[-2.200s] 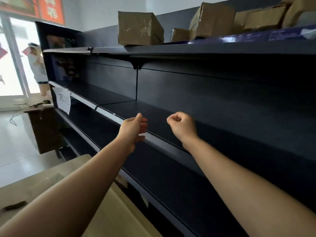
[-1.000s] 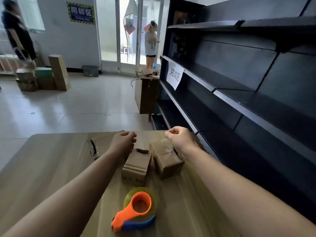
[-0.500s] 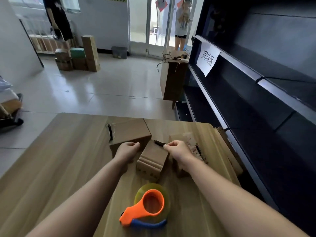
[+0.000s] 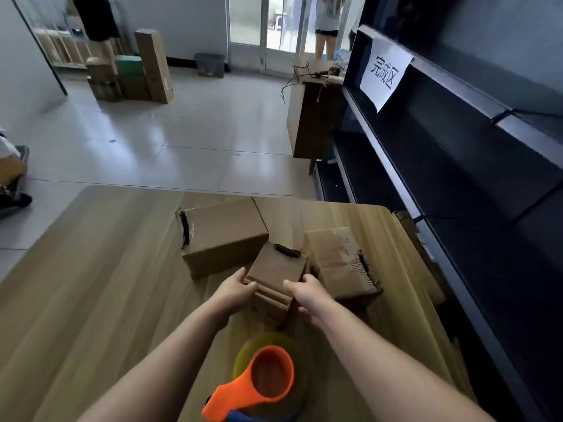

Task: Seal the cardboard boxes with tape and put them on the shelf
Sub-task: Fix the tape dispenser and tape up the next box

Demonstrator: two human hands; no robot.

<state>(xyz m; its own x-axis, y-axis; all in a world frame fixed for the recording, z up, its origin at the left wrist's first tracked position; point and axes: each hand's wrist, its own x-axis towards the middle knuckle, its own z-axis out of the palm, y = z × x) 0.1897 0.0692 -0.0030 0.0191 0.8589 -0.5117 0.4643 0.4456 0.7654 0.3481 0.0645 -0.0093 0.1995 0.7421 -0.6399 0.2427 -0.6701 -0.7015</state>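
Three cardboard boxes on the wooden table (image 4: 91,269), far of my hands.

Small box (image 4: 275,268): middle of the group, between the large box (image 4: 224,236) on the left and the torn box (image 4: 338,260) on the right, touching both.

Left hand (image 4: 234,292): arm stretched forward, thumb on top of the small box's near left corner, fingers wrapped round its side.

Right hand (image 4: 304,292): arm stretched forward, mirrored on the near right corner, thumb on top, fingers curled down the side; fingertips hidden.

Tape dispenser (image 4: 268,376): orange handle, clear roll, on the table near me, between my forearms, untouched.

Dark shelf (image 4: 457,166): along the right, with a white paper sign (image 4: 385,73) hanging at its far end.

Change: half a second ago both hands were loose fists, the left against the large box, the right at the small box's far corner. Now both have drawn nearer and clasp the small box's near end. Two seconds ago they were raised at the shelf.
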